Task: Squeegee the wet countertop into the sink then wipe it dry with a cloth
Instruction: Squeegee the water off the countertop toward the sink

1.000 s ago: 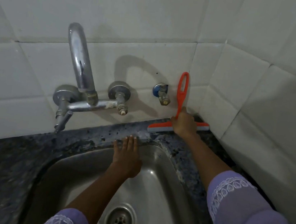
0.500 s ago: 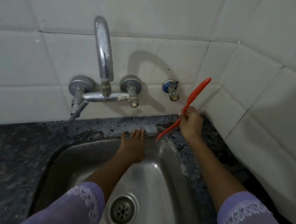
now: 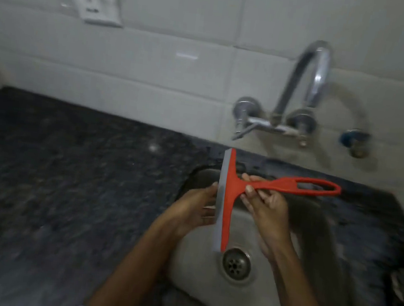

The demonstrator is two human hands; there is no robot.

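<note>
An orange squeegee (image 3: 231, 195) with a grey rubber blade hangs in the air over the steel sink (image 3: 192, 275). Its blade stands on end on the left and its looped handle points right. My right hand (image 3: 265, 210) grips the handle close to the blade. My left hand (image 3: 196, 208) is open, its fingers touching the blade's grey edge from the left. The dark speckled countertop (image 3: 63, 186) stretches to the left of the sink. No cloth is in view.
A chrome tap (image 3: 297, 101) with two knobs juts from the white tiled wall above the sink, with a blue valve (image 3: 354, 142) to its right. A white wall socket (image 3: 95, 0) sits at the upper left. The sink drain (image 3: 236, 264) lies below the squeegee.
My right hand has lifted the squeegee off the back ledge by the corner and brought it over the sink. My left hand left the sink rim and met the blade. My view swung left.
</note>
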